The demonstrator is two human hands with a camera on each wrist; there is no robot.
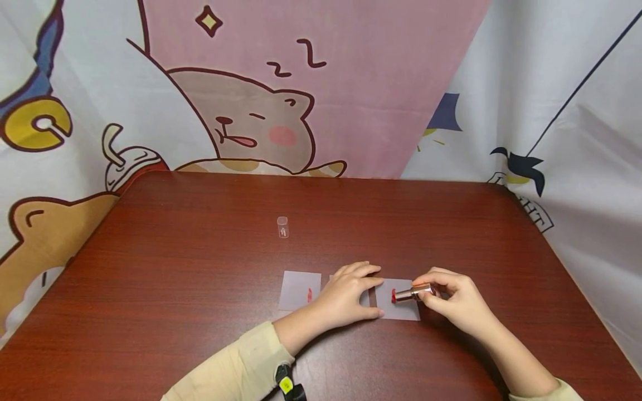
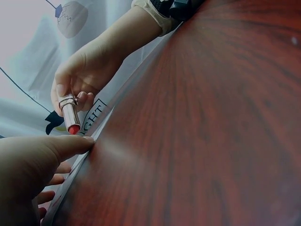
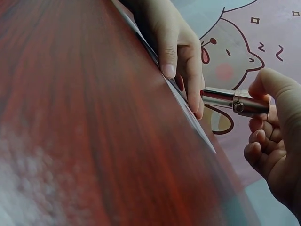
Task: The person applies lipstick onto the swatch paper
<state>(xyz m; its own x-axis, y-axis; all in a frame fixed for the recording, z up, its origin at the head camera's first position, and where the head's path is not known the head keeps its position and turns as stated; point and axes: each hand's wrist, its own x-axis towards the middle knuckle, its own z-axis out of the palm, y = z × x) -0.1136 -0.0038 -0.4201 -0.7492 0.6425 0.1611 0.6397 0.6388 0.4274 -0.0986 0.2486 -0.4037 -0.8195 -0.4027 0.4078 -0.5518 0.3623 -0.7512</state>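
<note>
My right hand [image 1: 458, 301] pinches a lipstick [image 1: 412, 293] in a shiny rose-gold tube. In the head view its red tip is over a red mark [image 1: 393, 296] on the right-hand white paper [image 1: 401, 312]; whether they touch, I cannot tell. With fingers spread, my left hand [image 1: 346, 295] rests across a middle paper and the left edge of the right-hand one, its thumb and forefinger on the latter. The left wrist view has the lipstick [image 2: 70, 115] pointing downward, and the right wrist view shows its tube [image 3: 235, 101] between thumb and fingers.
Another white paper [image 1: 295, 289] with a red streak lies left of my left hand. Farther back on the brown wooden table [image 1: 200, 239] lies a small clear cap [image 1: 283, 227]. A printed cartoon curtain [image 1: 376, 83] hangs behind the table.
</note>
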